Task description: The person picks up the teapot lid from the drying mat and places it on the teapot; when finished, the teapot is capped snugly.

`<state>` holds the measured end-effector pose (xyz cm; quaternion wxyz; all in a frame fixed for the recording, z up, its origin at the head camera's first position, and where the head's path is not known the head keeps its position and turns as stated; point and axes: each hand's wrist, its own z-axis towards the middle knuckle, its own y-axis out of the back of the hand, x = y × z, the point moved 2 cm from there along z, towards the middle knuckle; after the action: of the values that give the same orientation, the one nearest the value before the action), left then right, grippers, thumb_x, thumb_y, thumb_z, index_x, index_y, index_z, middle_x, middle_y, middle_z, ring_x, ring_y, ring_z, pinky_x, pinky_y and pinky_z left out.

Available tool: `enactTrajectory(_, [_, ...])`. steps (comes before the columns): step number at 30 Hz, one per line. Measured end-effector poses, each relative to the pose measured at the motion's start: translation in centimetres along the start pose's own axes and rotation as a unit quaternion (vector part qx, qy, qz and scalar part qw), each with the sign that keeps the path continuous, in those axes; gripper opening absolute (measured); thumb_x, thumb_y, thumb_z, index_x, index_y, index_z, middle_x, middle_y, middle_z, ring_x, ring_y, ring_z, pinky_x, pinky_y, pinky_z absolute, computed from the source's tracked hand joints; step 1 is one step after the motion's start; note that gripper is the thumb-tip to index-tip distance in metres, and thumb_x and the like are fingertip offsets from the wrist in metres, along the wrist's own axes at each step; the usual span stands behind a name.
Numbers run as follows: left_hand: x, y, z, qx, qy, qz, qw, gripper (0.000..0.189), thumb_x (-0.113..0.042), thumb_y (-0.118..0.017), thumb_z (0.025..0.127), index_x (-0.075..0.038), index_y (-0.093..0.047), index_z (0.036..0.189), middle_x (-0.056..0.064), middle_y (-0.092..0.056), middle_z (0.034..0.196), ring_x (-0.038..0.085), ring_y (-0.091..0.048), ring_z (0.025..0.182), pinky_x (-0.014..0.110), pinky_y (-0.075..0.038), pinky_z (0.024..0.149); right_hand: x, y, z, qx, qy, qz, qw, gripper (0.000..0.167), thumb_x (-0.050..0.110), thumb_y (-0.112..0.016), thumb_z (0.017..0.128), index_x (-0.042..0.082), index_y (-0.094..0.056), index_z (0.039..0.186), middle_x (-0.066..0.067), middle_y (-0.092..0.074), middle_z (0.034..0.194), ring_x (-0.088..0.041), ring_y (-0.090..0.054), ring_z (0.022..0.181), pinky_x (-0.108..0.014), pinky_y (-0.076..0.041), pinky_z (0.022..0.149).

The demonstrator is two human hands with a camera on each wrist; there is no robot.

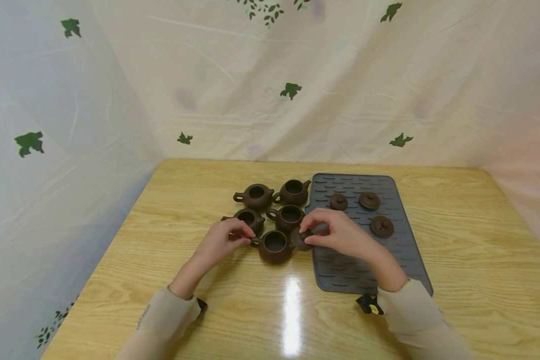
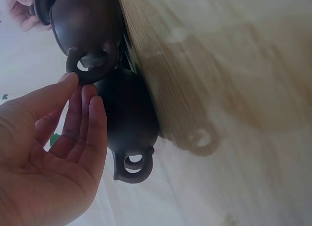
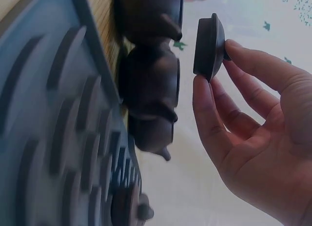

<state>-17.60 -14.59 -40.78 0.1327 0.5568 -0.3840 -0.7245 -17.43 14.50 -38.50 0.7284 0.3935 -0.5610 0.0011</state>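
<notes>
A dark brown, lidless teapot [image 1: 275, 256] stands nearest the front of a group. My left hand [image 1: 220, 242] pinches its loop handle [image 2: 92, 75] between thumb and fingertips. By its knob, my right hand [image 1: 339, 234] holds a round brown lid [image 3: 210, 48], raised just right of that teapot, near its spout. In the right wrist view the lid hangs in the air, its flat underside turned toward the pots. Behind the front pot are several more open teapots: one beside the left hand [image 1: 248, 216], one at the middle right [image 1: 291, 214], and two at the back [image 1: 257, 196].
A grey ridged mat [image 1: 351, 280] lies right of the pots on the wooden table [image 1: 468, 225]. On it sit three lids, a small one [image 1: 339, 202], a wider one [image 1: 370, 200] and another in front [image 1: 382, 226]. A patterned curtain [image 1: 234, 100] hangs behind the table.
</notes>
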Motion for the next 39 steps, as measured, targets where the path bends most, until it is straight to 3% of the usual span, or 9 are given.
enactTrajectory(10, [-0.2,0.0,0.0,0.003,-0.006,0.004,1.0,0.01,-0.004,-0.075,0.087,-0.012,-0.075,0.092,0.003,-0.073,0.094,0.014,-0.068,0.087,0.029,-0.06,0.078,1.1,-1.8,1.7,-0.01,0.017,0.012,0.9997,0.018,0.015,-0.076,0.089,0.014,-0.07,0.106,-0.005,-0.067,0.109,-0.018,-0.065,0.098,-0.031,-0.058,0.078])
enactTrajectory(20, [-0.1,0.0,0.1,0.002,-0.013,0.017,0.9998,0.01,-0.004,-0.075,0.087,-0.013,-0.075,0.092,0.002,-0.073,0.093,0.012,-0.067,0.086,0.027,-0.059,0.077,1.1,-3.1,2.8,-0.005,0.022,0.013,0.9997,0.018,0.016,-0.075,0.09,0.015,-0.07,0.107,-0.003,-0.068,0.108,-0.016,-0.066,0.097,-0.028,-0.058,0.083])
enactTrajectory(39, [-0.3,-0.1,-0.1,0.007,-0.001,0.013,0.9999,0.01,-0.005,-0.073,0.089,-0.014,-0.074,0.094,0.002,-0.073,0.095,0.013,-0.067,0.087,0.027,-0.06,0.077,1.2,-4.1,3.5,0.0,0.02,0.012,0.9997,0.015,0.016,-0.073,0.092,0.015,-0.07,0.106,-0.003,-0.067,0.109,-0.016,-0.066,0.098,-0.029,-0.058,0.085])
